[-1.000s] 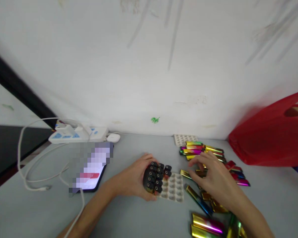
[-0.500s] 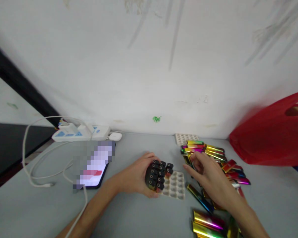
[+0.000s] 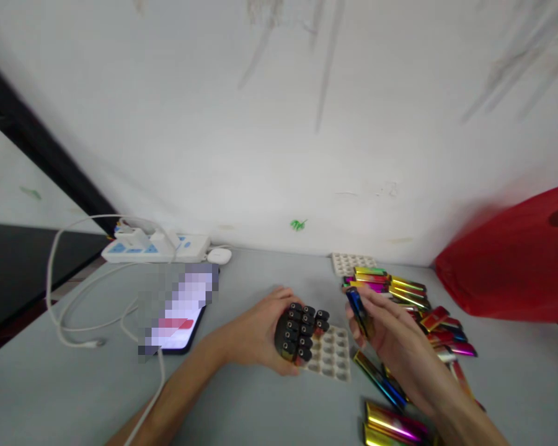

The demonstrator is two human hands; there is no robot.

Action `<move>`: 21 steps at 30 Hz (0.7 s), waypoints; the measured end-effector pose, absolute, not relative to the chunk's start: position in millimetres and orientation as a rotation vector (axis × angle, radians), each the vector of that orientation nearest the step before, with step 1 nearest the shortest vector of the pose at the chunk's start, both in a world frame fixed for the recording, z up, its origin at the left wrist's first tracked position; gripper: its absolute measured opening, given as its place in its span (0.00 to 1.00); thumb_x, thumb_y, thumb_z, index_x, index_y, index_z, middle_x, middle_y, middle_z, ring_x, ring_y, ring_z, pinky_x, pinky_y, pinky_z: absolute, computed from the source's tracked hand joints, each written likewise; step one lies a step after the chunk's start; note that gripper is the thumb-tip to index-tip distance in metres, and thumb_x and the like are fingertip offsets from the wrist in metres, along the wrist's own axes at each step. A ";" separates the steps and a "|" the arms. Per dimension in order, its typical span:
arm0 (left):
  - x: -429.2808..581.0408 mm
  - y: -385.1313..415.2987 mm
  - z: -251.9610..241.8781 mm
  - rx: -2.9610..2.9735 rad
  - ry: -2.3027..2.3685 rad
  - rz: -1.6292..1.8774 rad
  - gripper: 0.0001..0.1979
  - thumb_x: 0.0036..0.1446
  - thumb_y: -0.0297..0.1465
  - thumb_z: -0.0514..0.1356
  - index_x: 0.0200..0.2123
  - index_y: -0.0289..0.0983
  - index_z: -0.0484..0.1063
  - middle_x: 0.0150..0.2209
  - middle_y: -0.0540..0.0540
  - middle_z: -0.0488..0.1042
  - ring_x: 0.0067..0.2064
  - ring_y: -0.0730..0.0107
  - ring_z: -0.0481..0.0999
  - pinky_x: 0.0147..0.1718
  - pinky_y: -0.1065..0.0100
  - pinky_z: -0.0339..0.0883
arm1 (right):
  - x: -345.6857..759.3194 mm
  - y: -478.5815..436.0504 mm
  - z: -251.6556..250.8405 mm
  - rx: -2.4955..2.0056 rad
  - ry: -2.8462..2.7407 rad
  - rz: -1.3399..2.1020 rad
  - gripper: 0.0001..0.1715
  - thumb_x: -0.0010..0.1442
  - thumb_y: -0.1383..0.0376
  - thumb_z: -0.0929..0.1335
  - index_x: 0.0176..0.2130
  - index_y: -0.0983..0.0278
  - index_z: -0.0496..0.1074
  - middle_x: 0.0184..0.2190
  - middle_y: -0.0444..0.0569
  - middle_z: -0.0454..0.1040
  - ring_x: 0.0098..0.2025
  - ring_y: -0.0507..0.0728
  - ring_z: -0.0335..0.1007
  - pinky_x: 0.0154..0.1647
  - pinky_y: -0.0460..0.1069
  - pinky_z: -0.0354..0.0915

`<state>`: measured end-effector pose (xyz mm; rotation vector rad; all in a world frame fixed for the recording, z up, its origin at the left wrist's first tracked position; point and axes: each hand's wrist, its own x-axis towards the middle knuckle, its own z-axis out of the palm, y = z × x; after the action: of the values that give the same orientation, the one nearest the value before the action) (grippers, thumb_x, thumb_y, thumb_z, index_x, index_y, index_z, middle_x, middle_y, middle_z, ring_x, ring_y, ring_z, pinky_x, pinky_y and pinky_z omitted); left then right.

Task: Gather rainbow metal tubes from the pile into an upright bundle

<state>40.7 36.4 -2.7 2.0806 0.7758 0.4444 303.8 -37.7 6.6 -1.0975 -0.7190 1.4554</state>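
My left hand (image 3: 260, 334) grips the left end of a pale cell tray (image 3: 331, 356) that lies on the grey table; its left half carries several black caps (image 3: 302, 328) and the right cells are bare. My right hand (image 3: 390, 341) is closed round a shiny blue and gold metallic stick (image 3: 357, 310), held tilted just right of the tray. Behind and right of that hand lies a heap of iridescent metallic sticks (image 3: 413, 297).
More metallic sticks (image 3: 390, 424) lie near the front edge. A second pale tray (image 3: 351, 262) sits by the wall. A red plastic bag (image 3: 516, 260) fills the right. A lit phone (image 3: 179, 313), white power strip (image 3: 155, 248) and cables (image 3: 74, 310) are at left.
My right hand has lifted one blue and gold stick out of the heap and brought it left toward the tray. My left hand stays on the tray.
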 end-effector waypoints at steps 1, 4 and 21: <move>40.6 36.5 -3.0 2.078 0.773 0.447 0.34 0.34 0.34 0.83 0.47 0.40 0.78 0.47 0.48 0.74 0.54 0.50 0.75 0.57 0.59 0.70 | 302.6 -39.1 5.9 -1.091 -0.720 1.472 0.27 0.58 0.50 0.83 0.51 0.61 0.82 0.38 0.49 0.79 0.34 0.55 0.70 0.36 0.49 0.68; 40.5 36.3 -2.5 2.072 0.762 0.447 0.34 0.36 0.35 0.83 0.48 0.40 0.78 0.48 0.48 0.74 0.54 0.51 0.75 0.57 0.60 0.70 | 298.7 -42.1 4.4 -1.096 -0.760 1.498 0.24 0.63 0.51 0.80 0.52 0.61 0.82 0.33 0.45 0.72 0.32 0.53 0.64 0.32 0.47 0.64; 41.4 35.7 -0.4 2.083 0.781 0.436 0.32 0.36 0.34 0.83 0.45 0.39 0.77 0.45 0.49 0.73 0.51 0.52 0.76 0.55 0.60 0.70 | 294.1 -38.4 9.3 -0.808 -0.501 1.865 0.33 0.61 0.43 0.79 0.29 0.61 0.62 0.26 0.36 0.46 0.26 0.50 0.30 0.22 0.45 0.37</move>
<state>41.4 35.7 -0.4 2.0833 0.7813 0.4357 294.1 -38.4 9.3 -0.8081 -0.5007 1.8653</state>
